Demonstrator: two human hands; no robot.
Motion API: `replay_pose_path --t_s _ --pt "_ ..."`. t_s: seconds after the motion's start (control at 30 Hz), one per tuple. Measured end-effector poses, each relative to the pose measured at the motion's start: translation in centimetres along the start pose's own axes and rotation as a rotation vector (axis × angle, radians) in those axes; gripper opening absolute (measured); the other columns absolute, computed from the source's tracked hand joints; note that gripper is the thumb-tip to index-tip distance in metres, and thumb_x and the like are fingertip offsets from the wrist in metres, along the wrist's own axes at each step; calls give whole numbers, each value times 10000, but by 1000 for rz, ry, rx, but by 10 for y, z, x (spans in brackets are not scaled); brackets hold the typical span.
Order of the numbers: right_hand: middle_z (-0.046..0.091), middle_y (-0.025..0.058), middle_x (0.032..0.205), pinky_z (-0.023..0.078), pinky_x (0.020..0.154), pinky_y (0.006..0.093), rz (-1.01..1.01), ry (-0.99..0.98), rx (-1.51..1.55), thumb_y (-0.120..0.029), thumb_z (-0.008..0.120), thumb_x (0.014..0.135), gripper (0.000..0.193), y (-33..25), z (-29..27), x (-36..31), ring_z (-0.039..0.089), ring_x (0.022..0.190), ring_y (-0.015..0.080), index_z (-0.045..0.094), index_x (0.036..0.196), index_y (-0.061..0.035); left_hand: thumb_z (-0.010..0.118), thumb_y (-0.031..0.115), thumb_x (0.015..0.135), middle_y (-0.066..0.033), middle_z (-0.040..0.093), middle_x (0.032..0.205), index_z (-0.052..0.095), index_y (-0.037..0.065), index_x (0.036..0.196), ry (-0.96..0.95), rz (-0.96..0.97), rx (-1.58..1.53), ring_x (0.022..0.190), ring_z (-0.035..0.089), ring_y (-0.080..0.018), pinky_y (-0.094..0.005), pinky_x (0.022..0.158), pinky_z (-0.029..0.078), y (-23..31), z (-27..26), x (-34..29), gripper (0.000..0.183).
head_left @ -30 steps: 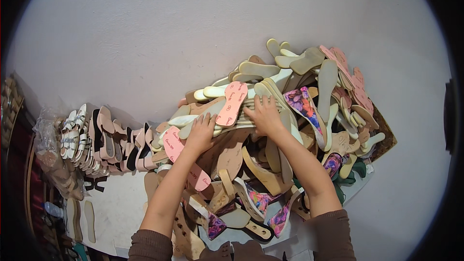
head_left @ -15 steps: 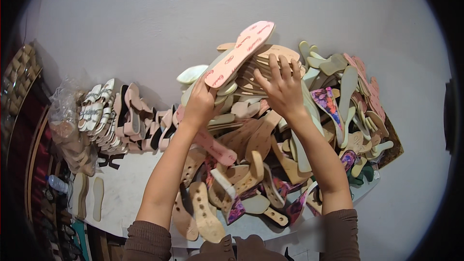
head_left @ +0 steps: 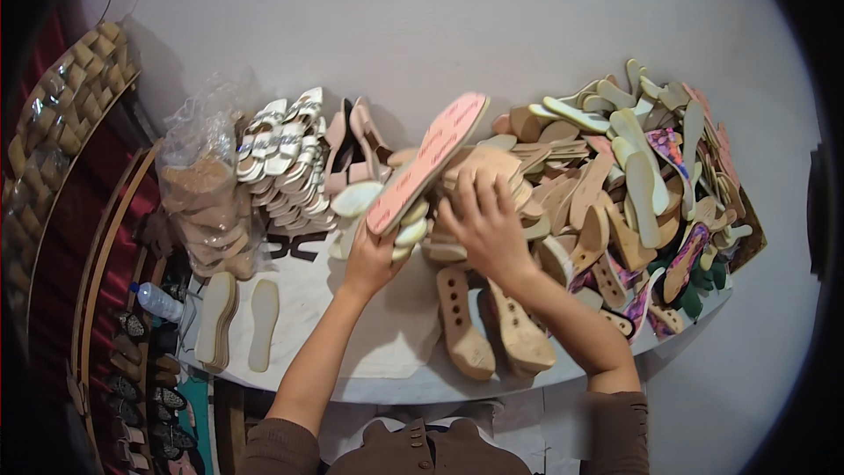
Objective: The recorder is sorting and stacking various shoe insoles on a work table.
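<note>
My left hand (head_left: 374, 257) is closed round the near end of several stacked insoles, the top one a pink printed insole (head_left: 429, 163) tilted up toward the far right. Pale insole ends (head_left: 411, 236) show under it. Just to the right, my right hand (head_left: 488, 227) curls its fingers over a stack of tan insoles (head_left: 489, 161), whose lower part is partly hidden. Nearer me, two wooden-looking wedge soles with holes, a left one (head_left: 466, 334) and a right one (head_left: 526, 334), lie below my right wrist.
A heap of loose insoles and soles (head_left: 580, 185) covers the table's right side. White sandals (head_left: 286, 145), pink heeled shoes (head_left: 356, 145) and a plastic bag of tan pieces (head_left: 207, 211) stand at the left. Pale insoles (head_left: 220, 317) lie near the table's left edge, beside a bottle (head_left: 161, 302).
Both hands have moved left and nearer relative to the heap, bringing their insole stacks along. The view has turned left, showing more of the shelves and bag.
</note>
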State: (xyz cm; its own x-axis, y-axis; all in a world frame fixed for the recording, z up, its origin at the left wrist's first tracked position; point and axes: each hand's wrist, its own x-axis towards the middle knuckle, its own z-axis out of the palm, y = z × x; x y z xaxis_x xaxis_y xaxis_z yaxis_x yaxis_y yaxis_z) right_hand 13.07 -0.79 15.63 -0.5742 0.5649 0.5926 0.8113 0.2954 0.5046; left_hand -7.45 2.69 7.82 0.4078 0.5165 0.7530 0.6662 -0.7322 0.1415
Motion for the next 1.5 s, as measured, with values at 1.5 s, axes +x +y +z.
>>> replay_pose_path --t_s 1.5 --pt "564 109 938 351 916 411 73 -203 339 -133 573 666 167 41 87 -67 491 1009 290 628 792 -39 639 280 698 -129 527 990 558 54 960 -265 -289 -41 915 530 -295 -385 753 448 48 28 2 354"
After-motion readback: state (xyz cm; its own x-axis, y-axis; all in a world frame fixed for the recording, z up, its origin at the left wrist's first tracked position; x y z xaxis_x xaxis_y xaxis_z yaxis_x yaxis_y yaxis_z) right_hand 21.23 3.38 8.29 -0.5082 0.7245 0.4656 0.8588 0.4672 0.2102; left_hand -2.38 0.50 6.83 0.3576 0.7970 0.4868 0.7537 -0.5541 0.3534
